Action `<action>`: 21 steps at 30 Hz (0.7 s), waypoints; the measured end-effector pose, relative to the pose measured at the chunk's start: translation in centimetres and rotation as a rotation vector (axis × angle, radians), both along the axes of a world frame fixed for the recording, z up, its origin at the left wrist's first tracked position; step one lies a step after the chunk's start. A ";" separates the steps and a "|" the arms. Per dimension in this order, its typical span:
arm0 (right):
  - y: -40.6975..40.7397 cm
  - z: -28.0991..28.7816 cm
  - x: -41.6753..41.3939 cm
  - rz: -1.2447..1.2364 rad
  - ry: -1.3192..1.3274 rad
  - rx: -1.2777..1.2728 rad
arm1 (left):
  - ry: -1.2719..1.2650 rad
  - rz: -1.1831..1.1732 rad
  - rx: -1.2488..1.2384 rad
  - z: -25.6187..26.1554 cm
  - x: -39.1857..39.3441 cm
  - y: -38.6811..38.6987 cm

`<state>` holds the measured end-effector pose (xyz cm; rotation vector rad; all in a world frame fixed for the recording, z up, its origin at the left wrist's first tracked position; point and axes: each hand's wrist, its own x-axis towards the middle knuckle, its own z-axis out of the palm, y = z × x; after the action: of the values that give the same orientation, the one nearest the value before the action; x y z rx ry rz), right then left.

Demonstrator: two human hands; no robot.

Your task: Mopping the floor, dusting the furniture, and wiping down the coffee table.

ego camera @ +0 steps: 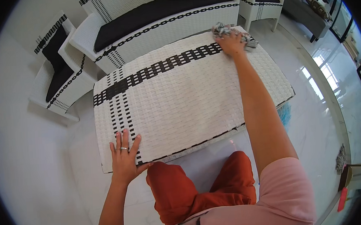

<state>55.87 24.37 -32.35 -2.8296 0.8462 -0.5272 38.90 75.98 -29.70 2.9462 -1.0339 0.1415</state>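
A woven white table [183, 103] with black banding lies before me. My right hand [232, 43] is at its far right corner, pressing on a crumpled patterned cloth [221, 29] that bunches out around the fingers. Some of the fingers are hidden by the cloth. Near the table's front left corner my left hand [125, 160] rests palm down, fingers spread, with a ring on one finger and nothing held.
Beyond the table stands a white woven sofa [168, 25] with black cushions. Matching armchairs stand at left [77, 75] and far right [264, 9]. A grey seat [307, 16] is further right. A blue fluffy item [285, 115] shows under the table's right edge.
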 end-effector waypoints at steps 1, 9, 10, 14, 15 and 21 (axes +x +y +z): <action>1.9 -0.9 1.0 0.117 0.056 -0.144 | -0.001 -0.001 0.001 -0.1 0.1 -0.2; 9.9 -1.1 6.0 1.035 0.196 -0.251 | -0.018 -0.002 0.014 -1.1 0.3 -0.2; 7.5 -1.2 6.4 0.932 0.079 -0.255 | -0.024 0.023 0.017 -1.0 0.1 0.5; -12.5 -4.6 3.4 0.253 0.083 -0.454 | -0.014 -0.023 0.002 -1.3 1.1 -1.1; -10.7 -2.6 2.2 0.203 0.098 -0.233 | -0.009 0.008 0.024 -1.1 0.4 0.1; -9.5 -1.4 -4.7 0.018 0.072 -0.028 | -0.032 0.002 0.009 -1.3 0.5 0.0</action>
<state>51.17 14.91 -33.74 -2.8950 0.8308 -0.4403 39.42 75.96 -30.99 2.9629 -1.0382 0.1843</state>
